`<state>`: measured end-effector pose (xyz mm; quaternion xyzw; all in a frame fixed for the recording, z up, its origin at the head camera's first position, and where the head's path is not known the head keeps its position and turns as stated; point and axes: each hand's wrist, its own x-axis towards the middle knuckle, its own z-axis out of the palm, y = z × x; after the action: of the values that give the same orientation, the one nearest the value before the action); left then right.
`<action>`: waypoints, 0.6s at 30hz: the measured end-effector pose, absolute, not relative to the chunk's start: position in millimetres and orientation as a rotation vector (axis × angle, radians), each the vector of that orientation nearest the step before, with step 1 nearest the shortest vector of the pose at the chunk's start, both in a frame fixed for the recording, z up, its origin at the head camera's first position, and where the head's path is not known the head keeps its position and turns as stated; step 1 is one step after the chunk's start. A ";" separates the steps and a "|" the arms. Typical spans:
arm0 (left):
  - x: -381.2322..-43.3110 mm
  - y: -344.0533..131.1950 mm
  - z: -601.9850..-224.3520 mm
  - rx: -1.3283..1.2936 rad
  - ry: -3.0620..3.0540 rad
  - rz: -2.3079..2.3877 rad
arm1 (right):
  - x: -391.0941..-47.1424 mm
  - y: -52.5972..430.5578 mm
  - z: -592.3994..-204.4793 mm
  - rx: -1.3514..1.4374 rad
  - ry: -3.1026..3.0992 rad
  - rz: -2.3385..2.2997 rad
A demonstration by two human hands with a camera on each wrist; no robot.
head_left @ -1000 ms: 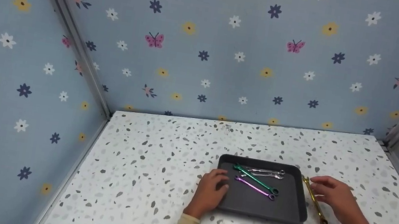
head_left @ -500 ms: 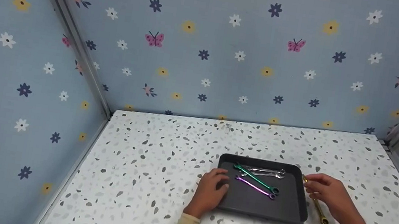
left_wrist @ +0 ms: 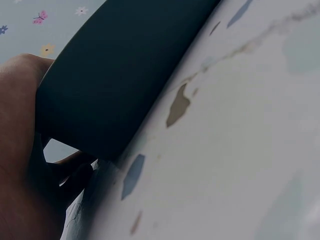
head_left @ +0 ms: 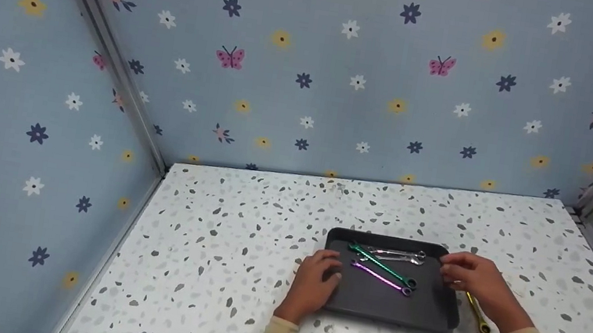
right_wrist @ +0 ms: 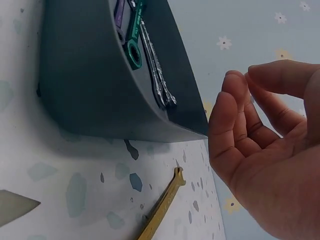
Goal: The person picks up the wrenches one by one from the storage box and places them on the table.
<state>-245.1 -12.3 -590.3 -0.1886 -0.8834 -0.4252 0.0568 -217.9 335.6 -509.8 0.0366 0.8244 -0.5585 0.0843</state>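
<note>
A dark grey baking tray [head_left: 386, 312] holds a green ratchet wrench [head_left: 384, 266], a purple wrench [head_left: 380, 277] and silver wrenches [head_left: 397, 258]. My left hand [head_left: 309, 283] grips the tray's left wall, thumb on the inner side; the left wrist view has this hand [left_wrist: 20, 145] curled at the tray's side [left_wrist: 115, 75]. Above the tray's right rim is my right hand [head_left: 476, 281], its thumb and fingertips close together with nothing between them in the right wrist view. A gold wrench [right_wrist: 162, 210] lies on the table just right of the tray, partly hidden under the right hand in the head view.
The speckled white table [head_left: 213, 248] extends around the tray. A blue panel with flowers and butterflies [head_left: 333, 78] rises behind it, with side panels and metal posts [head_left: 109, 44] at the corners.
My right hand has moved left, from beside the gold wrench, across its upper end, to over the tray's right rim. The wrench stays on the table. My left hand keeps its place.
</note>
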 end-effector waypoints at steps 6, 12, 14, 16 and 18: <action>-244.9 -11.9 -589.0 -0.580 -2.676 -1.285 | -224.7 334.4 -506.7 0.049 2.467 -1.601; -245.4 -14.5 -589.9 -0.608 -2.664 -1.287 | -234.2 332.5 -501.5 0.001 2.398 -1.629; -245.3 -14.6 -590.5 -0.614 -2.656 -1.298 | -236.7 331.3 -498.6 -0.028 2.386 -1.614; -245.0 -14.4 -590.6 -0.613 -2.654 -1.304 | -239.3 330.1 -496.5 -0.043 2.379 -1.578; -244.6 -14.1 -590.1 -0.611 -2.654 -1.303 | -242.0 329.5 -495.9 -0.067 2.386 -1.529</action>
<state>-244.6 -14.1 -590.1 -0.2020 -0.8774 -0.4308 0.0613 -242.0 329.5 -495.9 -0.0233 0.8319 -0.5330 0.1529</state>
